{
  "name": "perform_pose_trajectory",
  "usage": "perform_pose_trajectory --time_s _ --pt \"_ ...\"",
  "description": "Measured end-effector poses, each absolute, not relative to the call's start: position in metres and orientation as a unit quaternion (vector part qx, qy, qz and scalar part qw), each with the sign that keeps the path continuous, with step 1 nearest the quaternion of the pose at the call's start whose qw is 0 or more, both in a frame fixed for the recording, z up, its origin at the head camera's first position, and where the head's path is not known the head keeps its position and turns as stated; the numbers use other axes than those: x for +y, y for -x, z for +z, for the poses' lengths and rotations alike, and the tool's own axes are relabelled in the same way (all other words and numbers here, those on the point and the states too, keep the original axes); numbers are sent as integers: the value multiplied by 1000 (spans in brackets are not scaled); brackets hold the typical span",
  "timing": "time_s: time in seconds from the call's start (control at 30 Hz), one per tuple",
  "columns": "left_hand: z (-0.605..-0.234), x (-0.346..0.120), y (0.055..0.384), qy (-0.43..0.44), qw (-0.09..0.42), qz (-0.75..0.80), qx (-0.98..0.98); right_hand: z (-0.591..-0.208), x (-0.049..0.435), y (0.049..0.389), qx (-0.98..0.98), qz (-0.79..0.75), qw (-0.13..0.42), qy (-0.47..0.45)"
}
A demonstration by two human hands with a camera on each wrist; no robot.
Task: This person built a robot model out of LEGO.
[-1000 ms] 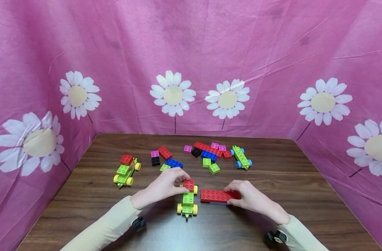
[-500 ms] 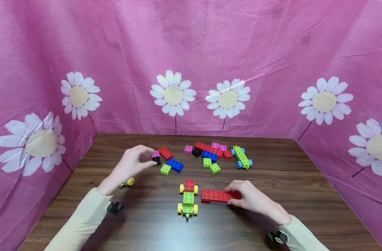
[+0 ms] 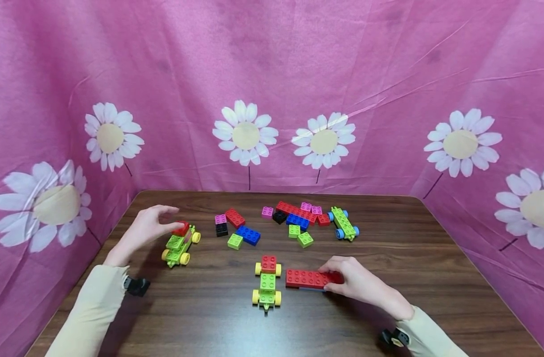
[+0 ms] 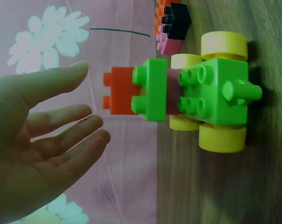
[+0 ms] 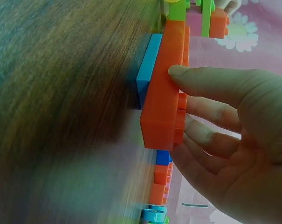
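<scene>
My left hand [image 3: 148, 228] is at the toy car [image 3: 176, 249] on the left, which has yellow wheels, green bricks and a red brick [image 4: 123, 91] on top. In the left wrist view its extended fingers stand a little short of that red brick, holding nothing. My right hand [image 3: 358, 281] grips the end of a long red brick [image 3: 304, 278], thumb on one side and fingers on the other. Under the red brick sits a blue brick [image 5: 149, 65]. A second, similar toy car [image 3: 268, 281] stands between the hands, just left of the long red brick.
Behind the hands lie a red brick [image 3: 235, 217], a blue brick [image 3: 248, 235], a green brick [image 3: 235, 241] and a pink brick [image 3: 220, 218] by a black one. Farther right are several more bricks and a green car base [image 3: 342, 223] with blue wheels. A pink flowered cloth [image 3: 272, 59] hangs behind the table.
My left hand has let go of the middle car's red brick and moved left to the other car. The right hand keeps its hold on the long red brick, unmoved.
</scene>
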State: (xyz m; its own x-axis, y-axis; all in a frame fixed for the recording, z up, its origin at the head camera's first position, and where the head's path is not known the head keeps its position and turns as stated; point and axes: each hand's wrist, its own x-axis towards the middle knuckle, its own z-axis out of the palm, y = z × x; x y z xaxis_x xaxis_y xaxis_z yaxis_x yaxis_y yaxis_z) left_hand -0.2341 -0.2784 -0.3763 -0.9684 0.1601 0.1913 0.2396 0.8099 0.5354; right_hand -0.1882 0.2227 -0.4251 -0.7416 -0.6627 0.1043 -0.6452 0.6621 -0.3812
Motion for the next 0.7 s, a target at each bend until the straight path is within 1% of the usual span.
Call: perform_pose_trajectory --time_s 0.1,0.33,0.43,0.7 --pt "-380 -281 235 111 42 -291 -949 -425 223 188 912 -200 23 358" --pt "-388 -284 235 150 14 -302 -941 -425 222 188 911 -197 18 362" --pt "-391 -285 235 168 9 -304 -938 -426 222 189 910 -195 14 366" --pt "-393 -277 235 200 19 -309 -930 -426 223 188 907 -197 6 371"
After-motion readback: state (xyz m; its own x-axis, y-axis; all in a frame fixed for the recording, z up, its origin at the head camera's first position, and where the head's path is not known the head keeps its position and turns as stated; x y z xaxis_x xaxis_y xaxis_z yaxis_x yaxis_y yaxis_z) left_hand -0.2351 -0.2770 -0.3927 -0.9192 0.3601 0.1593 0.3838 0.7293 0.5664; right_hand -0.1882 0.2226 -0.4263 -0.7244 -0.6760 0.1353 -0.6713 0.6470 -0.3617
